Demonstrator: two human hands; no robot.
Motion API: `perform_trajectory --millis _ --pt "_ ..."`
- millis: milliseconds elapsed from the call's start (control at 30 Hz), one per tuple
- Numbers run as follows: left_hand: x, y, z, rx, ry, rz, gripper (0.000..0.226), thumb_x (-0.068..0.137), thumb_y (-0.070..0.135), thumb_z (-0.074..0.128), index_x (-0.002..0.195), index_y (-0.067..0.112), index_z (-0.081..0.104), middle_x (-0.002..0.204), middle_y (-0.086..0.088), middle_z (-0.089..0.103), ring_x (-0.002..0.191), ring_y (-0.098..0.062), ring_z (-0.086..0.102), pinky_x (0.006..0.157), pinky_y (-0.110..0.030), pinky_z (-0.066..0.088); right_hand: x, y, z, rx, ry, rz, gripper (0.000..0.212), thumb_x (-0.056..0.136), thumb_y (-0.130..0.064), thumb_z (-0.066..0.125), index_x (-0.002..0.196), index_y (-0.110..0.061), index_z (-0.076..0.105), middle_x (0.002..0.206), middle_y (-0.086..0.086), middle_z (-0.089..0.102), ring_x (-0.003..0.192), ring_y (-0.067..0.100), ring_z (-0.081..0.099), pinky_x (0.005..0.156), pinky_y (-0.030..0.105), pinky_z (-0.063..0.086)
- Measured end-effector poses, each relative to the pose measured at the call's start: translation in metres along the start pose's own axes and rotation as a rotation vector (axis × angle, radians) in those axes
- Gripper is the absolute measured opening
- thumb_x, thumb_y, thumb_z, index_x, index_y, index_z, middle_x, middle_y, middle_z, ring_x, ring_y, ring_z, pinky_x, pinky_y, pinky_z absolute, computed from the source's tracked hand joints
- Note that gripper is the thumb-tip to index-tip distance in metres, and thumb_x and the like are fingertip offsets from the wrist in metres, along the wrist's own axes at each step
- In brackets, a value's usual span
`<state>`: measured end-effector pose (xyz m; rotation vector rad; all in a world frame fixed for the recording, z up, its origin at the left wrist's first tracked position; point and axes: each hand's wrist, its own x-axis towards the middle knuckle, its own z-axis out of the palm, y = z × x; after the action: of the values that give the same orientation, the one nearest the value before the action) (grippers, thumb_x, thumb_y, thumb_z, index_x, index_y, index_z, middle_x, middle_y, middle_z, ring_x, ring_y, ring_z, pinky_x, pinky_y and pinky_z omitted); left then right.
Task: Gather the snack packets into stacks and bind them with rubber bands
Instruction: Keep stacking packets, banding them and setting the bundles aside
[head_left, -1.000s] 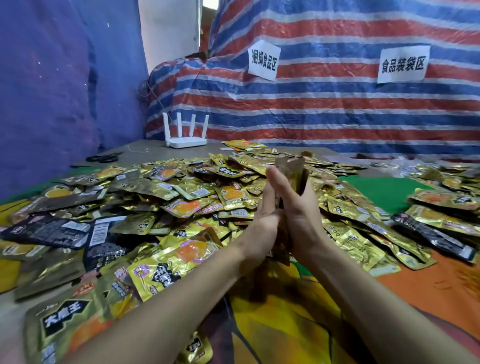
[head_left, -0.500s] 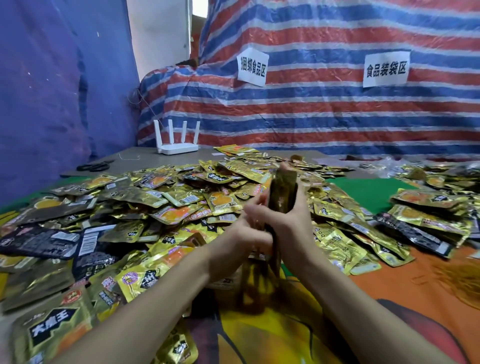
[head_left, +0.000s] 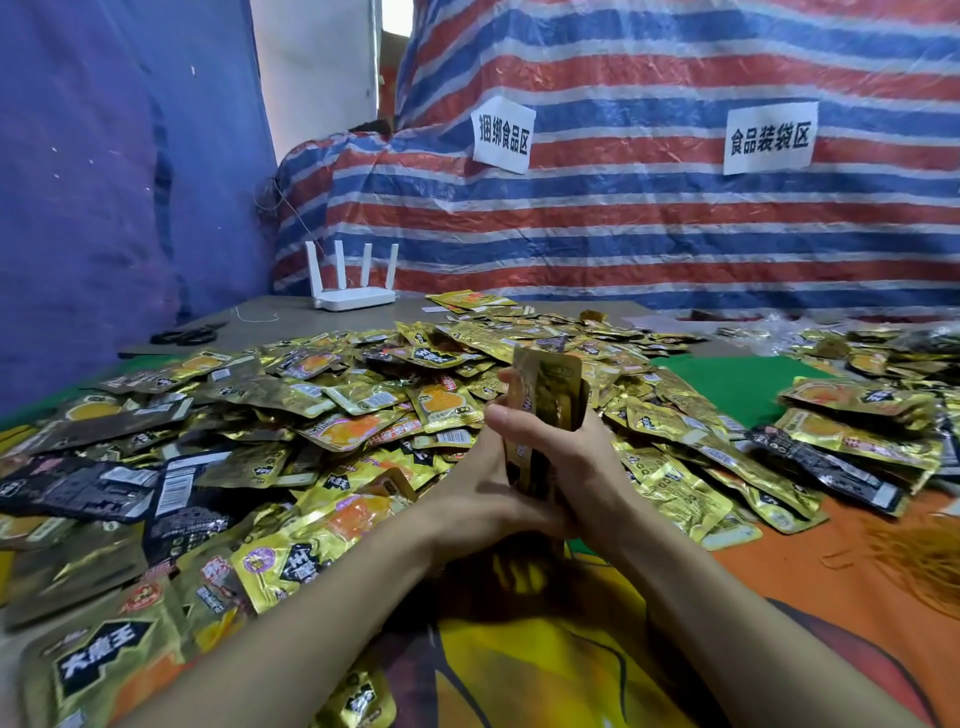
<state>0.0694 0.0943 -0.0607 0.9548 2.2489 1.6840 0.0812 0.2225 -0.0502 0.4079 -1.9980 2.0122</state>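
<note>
A red, white and blue striped tarp (head_left: 649, 234) walls off the back of the room, and a blue sheet (head_left: 104, 208) hangs on the left. The table (head_left: 270, 325) carries a wide heap of gold snack packets (head_left: 332, 410), partly over a green cloth (head_left: 727, 389). Near the front edge, the left hand (head_left: 483, 488) and right hand (head_left: 582, 462) curl around an upright stack of packets (head_left: 553, 379) clasped between them. A white router (head_left: 353, 293) stands at the far edge, with black scissors (head_left: 184, 335) to its left.
</note>
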Motion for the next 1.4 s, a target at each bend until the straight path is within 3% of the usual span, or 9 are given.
perform_trajectory --millis 133,267,367,567,700,833,1033,1267,1400 --pt "0.001 0.001 -0.004 0.002 0.164 0.018 0.086 0.074 -0.006 0.083 0.136 0.012 0.026 0.108 0.005 0.056 0.084 0.02 0.061 0.071 -0.008 0.049 0.0 -0.001 -0.003 -0.01 -0.107 0.034 0.065 0.052 -0.043 0.083 0.109 -0.015 0.073 0.104 0.016 0.073 0.097 0.029 0.072 0.087 0.04 0.055" --pt "-0.001 -0.002 -0.004 -0.023 0.147 0.026 0.083 0.067 0.007 0.082 0.132 0.01 0.031 0.114 -0.01 0.057 0.096 -0.007 0.064 0.075 -0.021 0.055 0.0 0.001 -0.005 0.007 -0.158 0.061 0.075 0.051 -0.037 0.085 0.114 0.0 0.065 0.094 0.011 0.066 0.088 0.022 0.064 0.085 0.039 0.051" --pt "-0.002 0.0 -0.001 -0.046 0.194 0.096 0.093 0.061 0.015 0.075 0.14 0.012 0.026 0.114 -0.009 0.059 0.093 -0.004 0.065 0.076 -0.02 0.054 0.002 0.005 -0.005 0.011 -0.163 0.046 0.065 0.051 -0.035 0.087 0.108 -0.01 0.069 0.09 0.002 0.07 0.088 0.018 0.068 0.077 0.029 0.054" --pt "-0.002 -0.002 0.006 -0.135 0.237 0.197 0.13 0.072 -0.017 0.079 0.157 0.028 -0.009 0.129 -0.019 0.059 0.1 -0.008 0.071 0.078 -0.022 0.056 0.004 0.008 -0.006 0.052 -0.213 0.043 0.081 0.053 -0.043 0.085 0.13 -0.036 0.061 0.129 -0.001 0.066 0.117 0.017 0.066 0.092 0.033 0.055" --pt "-0.002 -0.003 0.011 -0.073 0.334 0.283 0.129 0.062 -0.001 0.082 0.157 0.013 -0.004 0.115 0.005 0.066 0.102 -0.003 0.069 0.082 -0.02 0.055 0.002 0.007 -0.009 -0.038 -0.273 0.014 0.06 0.056 -0.031 0.087 0.112 -0.016 0.069 0.097 -0.001 0.075 0.09 0.012 0.071 0.079 0.024 0.056" --pt "-0.003 -0.002 0.012 -0.045 0.385 0.325 0.131 0.056 0.001 0.079 0.157 0.035 0.004 0.106 0.002 0.069 0.099 -0.016 0.071 0.083 -0.035 0.06 0.004 0.006 -0.009 0.019 -0.287 0.051 0.058 0.064 -0.022 0.082 0.114 0.002 0.064 0.097 0.011 0.07 0.091 0.023 0.067 0.087 0.038 0.053" --pt "-0.004 0.009 0.008 0.041 0.324 0.281 0.098 0.053 0.002 0.06 0.141 0.044 0.046 0.125 -0.016 0.05 0.102 -0.026 0.063 0.08 -0.043 0.061 0.004 0.011 -0.002 0.105 -0.276 0.085 0.071 0.066 -0.034 0.082 0.121 0.0 0.054 0.096 0.007 0.063 0.095 0.022 0.064 0.083 0.035 0.052" --pt "0.005 0.007 0.015 -0.122 0.347 0.33 0.044 0.065 0.005 0.062 0.103 0.025 0.055 0.094 -0.005 0.058 0.082 -0.017 0.059 0.067 -0.045 0.052 -0.002 0.006 0.003 0.052 -0.168 0.047 0.125 0.042 -0.079 0.084 0.142 -0.018 0.038 0.127 0.002 0.056 0.126 0.02 0.057 0.106 0.042 0.048" --pt "0.0 0.007 0.017 -0.173 0.276 0.352 0.054 0.066 -0.002 0.057 0.108 0.031 0.05 0.101 -0.015 0.058 0.085 -0.029 0.061 0.058 -0.043 0.052 -0.009 -0.008 -0.009 -0.006 -0.089 0.095 0.095 0.058 -0.096 0.056 0.128 -0.031 0.051 0.13 -0.003 0.059 0.118 0.003 0.06 0.097 0.035 0.048"
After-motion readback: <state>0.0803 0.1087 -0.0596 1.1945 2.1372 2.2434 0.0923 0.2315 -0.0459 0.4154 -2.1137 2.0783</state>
